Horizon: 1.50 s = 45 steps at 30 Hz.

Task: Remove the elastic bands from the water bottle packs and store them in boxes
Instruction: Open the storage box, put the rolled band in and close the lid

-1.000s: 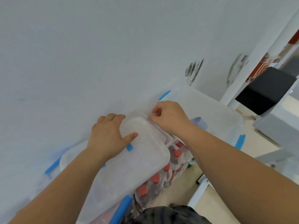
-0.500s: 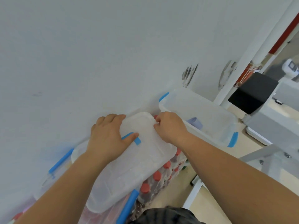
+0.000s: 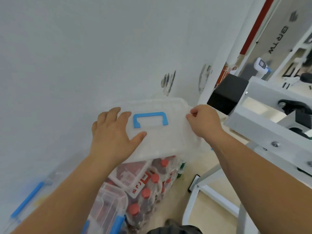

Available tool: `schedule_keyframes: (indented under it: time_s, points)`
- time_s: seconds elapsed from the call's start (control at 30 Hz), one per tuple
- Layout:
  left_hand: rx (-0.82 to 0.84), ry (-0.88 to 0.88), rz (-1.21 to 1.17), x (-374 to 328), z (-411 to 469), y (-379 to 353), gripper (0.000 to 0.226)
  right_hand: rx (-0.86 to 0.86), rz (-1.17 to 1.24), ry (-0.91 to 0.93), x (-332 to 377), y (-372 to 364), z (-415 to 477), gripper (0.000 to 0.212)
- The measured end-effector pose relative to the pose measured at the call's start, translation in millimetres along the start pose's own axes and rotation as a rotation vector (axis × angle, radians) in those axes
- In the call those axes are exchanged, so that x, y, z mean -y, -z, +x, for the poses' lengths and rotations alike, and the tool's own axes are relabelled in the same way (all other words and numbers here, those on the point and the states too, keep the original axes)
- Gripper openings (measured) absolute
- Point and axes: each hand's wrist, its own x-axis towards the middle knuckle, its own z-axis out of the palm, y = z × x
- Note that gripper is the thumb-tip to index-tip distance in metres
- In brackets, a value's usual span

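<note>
A translucent plastic box lid point(image 3: 160, 141) with a blue handle point(image 3: 150, 118) is held flat in front of me against a white wall. My left hand point(image 3: 114, 134) lies spread on its left part, thumb near the handle. My right hand point(image 3: 205, 121) pinches its right edge. Below the lid, shrink-wrapped packs of red-capped water bottles point(image 3: 152, 183) stand on the floor. No elastic band is visible.
A clear box with blue clips point(image 3: 108, 210) sits at the bottom left of the packs, and another blue-clipped box point(image 3: 28, 198) lies by the wall. A grey metal frame point(image 3: 270, 125) and white legs point(image 3: 194, 196) stand to the right. A black block point(image 3: 228, 93) sits behind.
Both hands have carried the lid to the right and up, turning it so the blue handle faces me. The open box seen to the right earlier is now hidden behind the lid.
</note>
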Motion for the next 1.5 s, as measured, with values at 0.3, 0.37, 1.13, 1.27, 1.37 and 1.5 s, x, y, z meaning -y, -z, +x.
schedule_keyframes:
  time_s: [0.3, 0.37, 1.13, 1.27, 1.37, 1.5]
  points:
    - [0.279, 0.006, -0.117, -33, 33, -45, 0.096, -0.162, 0.172, -0.278, -63, 13, 4, 0.026]
    - [0.32, 0.004, -0.132, -37, 42, -56, 0.096, -0.158, 0.216, -0.324, -73, 11, 3, 0.021]
    - [0.438, -0.165, 0.147, -69, 64, -108, 0.09, -0.004, 0.726, -0.622, -115, -27, -26, 0.056]
    - [0.458, -0.177, 0.169, -70, 65, -106, 0.092, -0.15, 0.74, -0.537, -107, -34, -35, 0.047]
    - [0.464, -0.172, 0.152, -69, 65, -106, 0.093, -0.215, 0.645, -0.458, -101, -37, -37, 0.052]
    - [0.468, -0.171, 0.15, -69, 67, -106, 0.094, -0.258, 0.488, -0.374, -98, -41, -35, 0.029]
